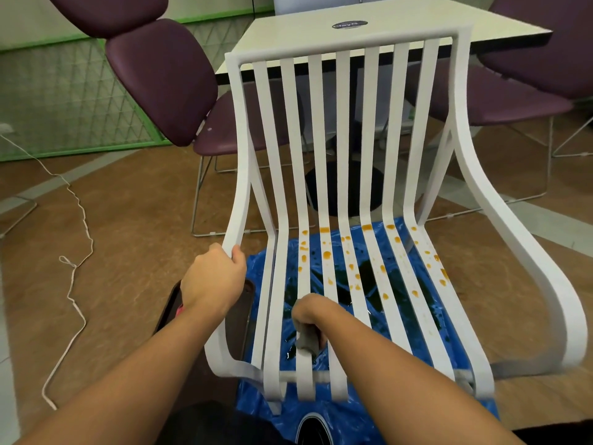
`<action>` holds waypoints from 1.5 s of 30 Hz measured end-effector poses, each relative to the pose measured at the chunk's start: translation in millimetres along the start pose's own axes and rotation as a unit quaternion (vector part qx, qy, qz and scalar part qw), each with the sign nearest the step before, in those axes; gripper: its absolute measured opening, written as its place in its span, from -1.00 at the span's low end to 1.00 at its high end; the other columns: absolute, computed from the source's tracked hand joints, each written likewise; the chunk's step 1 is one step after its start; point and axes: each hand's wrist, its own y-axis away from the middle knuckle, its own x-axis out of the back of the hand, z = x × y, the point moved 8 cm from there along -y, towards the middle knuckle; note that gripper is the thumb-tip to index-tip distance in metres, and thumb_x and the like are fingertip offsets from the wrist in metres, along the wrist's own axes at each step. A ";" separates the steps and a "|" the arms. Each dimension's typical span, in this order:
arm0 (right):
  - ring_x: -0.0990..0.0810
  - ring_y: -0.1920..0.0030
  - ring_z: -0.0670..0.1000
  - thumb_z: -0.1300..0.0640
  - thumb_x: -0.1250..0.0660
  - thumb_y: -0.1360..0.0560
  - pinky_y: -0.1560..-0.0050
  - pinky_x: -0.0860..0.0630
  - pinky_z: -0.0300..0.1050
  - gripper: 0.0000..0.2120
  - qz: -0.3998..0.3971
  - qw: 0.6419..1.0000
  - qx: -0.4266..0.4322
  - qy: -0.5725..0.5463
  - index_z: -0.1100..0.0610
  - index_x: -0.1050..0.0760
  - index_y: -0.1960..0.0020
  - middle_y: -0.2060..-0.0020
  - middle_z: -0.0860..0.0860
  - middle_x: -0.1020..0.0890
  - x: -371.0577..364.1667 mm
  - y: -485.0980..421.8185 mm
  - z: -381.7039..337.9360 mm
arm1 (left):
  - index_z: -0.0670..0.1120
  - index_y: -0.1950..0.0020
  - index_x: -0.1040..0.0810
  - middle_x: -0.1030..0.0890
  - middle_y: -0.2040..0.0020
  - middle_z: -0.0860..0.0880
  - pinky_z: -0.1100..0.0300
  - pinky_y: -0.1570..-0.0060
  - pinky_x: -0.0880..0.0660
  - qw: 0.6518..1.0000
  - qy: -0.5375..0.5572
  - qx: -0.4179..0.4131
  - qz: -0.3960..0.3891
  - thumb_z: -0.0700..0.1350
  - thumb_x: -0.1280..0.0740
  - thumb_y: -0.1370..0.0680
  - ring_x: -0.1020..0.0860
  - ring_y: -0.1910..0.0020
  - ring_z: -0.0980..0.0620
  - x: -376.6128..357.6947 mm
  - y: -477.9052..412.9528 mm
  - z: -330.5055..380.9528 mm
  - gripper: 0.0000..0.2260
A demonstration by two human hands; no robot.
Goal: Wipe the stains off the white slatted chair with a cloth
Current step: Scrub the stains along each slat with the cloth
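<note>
Nearest, lower left: left hand [213,277], fingers wrapped round smooth left arm of white slatted chair [343,123], above a dark tray [239,319]. Centre: right hand [308,311] clenching grey cloth [306,341], seemingly pressed on a front slat. Rightward: orange stains [367,227] dotting slats beyond cloth; crinkled blue plastic sheet [353,419] underneath.

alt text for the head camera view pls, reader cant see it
A person's right hand holds a grey cloth on a front seat slat of a white slatted chair while the left hand grips its side frame. Orange stains dot the slats further back, above a blue plastic sheet.
</note>
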 end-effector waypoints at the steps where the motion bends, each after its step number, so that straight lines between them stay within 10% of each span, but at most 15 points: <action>1: -0.48 -0.34 0.25 0.23 -0.13 -0.63 -0.37 -0.42 0.11 -0.65 -0.017 1.000 -0.010 0.015 0.32 -0.43 -0.37 -0.34 0.25 -0.49 1.0 5.0 -0.8 | -0.12 -0.04 -0.46 -0.58 0.17 -0.09 0.22 0.50 -0.29 1.000 -0.001 -0.001 0.000 0.13 -0.08 -0.69 -0.52 0.36 0.01 -0.4 -0.2 -0.2 -0.65; 8: -0.43 0.10 0.03 0.17 -0.12 -0.68 -0.02 -0.33 -0.16 -0.76 0.012 0.998 0.037 0.044 0.26 -0.45 0.07 -0.03 0.14 -0.47 -0.1 -4.3 -13.9 | -0.12 -0.06 -0.46 -0.59 0.13 -0.10 0.21 0.49 -0.29 1.000 -0.007 -0.002 -0.005 0.13 -0.07 -0.69 -0.56 0.28 -0.04 -0.9 0.2 0.4 -0.65; 10: -0.35 0.27 -0.05 0.19 -0.07 -0.67 0.14 -0.35 -0.17 -0.71 0.064 0.994 0.027 -0.086 0.33 -0.50 -0.12 -0.01 0.15 -0.50 -5.3 -16.4 -8.7 | -0.12 -0.08 -0.47 -0.59 0.12 -0.10 0.20 0.48 -0.30 1.000 -0.010 -0.003 -0.007 0.14 -0.07 -0.69 -0.57 0.26 -0.05 -2.0 0.0 0.2 -0.64; 15: -0.58 -0.09 0.17 0.11 -0.04 -0.63 -0.11 -0.58 0.09 -0.67 0.207 0.936 -0.038 -0.282 0.21 -0.40 -0.31 -0.14 0.13 -0.56 -9.9 -20.9 6.8 | -0.12 -0.10 -0.47 -0.61 0.10 -0.11 0.20 0.50 -0.26 1.000 -0.011 -0.003 -0.011 0.14 -0.06 -0.70 -0.56 0.25 -0.03 -1.8 0.1 0.2 -0.63; 20: -0.59 -0.08 0.16 0.02 -0.16 -0.60 -0.10 -0.60 0.08 -0.50 0.158 0.912 -0.095 -0.367 0.10 -0.22 -0.50 -0.16 0.12 -0.57 -26.1 -8.0 11.6 | -0.12 -0.11 -0.47 -0.60 0.11 -0.10 0.21 0.49 -0.29 1.000 -0.002 -0.001 -0.015 0.14 -0.07 -0.70 -0.56 0.28 -0.01 -3.2 -1.1 -1.0 -0.63; 24: -0.53 -0.21 0.16 0.03 -0.13 -0.63 -0.10 -0.52 0.01 -0.29 0.140 0.936 -0.067 -0.316 0.05 0.22 -0.61 -0.31 0.18 -0.47 -37.8 6.1 14.7 | -0.12 -0.09 -0.46 -0.58 0.16 -0.08 0.20 0.48 -0.33 1.000 -0.005 -0.003 -0.015 0.13 -0.06 -0.70 -0.54 0.32 0.01 -1.5 -1.7 0.6 -0.64; 32: -0.55 -0.16 0.13 -0.04 0.05 -0.70 -0.16 -0.48 0.04 -0.54 0.170 0.944 -0.048 -0.278 0.15 -0.04 -0.51 -0.19 0.15 -0.55 -36.8 6.4 15.2 | -0.12 -0.09 -0.47 -0.59 0.16 -0.08 0.21 0.48 -0.34 1.000 -0.013 -0.004 -0.012 0.13 -0.06 -0.70 -0.58 0.29 -0.01 -1.9 -0.4 1.5 -0.64; 45: -0.50 -0.19 0.16 0.15 -0.17 -0.61 -0.02 -0.49 -0.06 -0.33 0.271 0.953 0.017 -0.138 0.16 0.12 -0.60 -0.39 0.27 -0.34 -43.4 14.2 8.7 | -0.13 -0.11 -0.49 -0.60 0.12 -0.11 0.17 0.42 -0.36 1.000 0.012 0.000 -0.014 0.14 -0.07 -0.69 -0.58 0.24 -0.08 0.7 -0.8 0.2 -0.62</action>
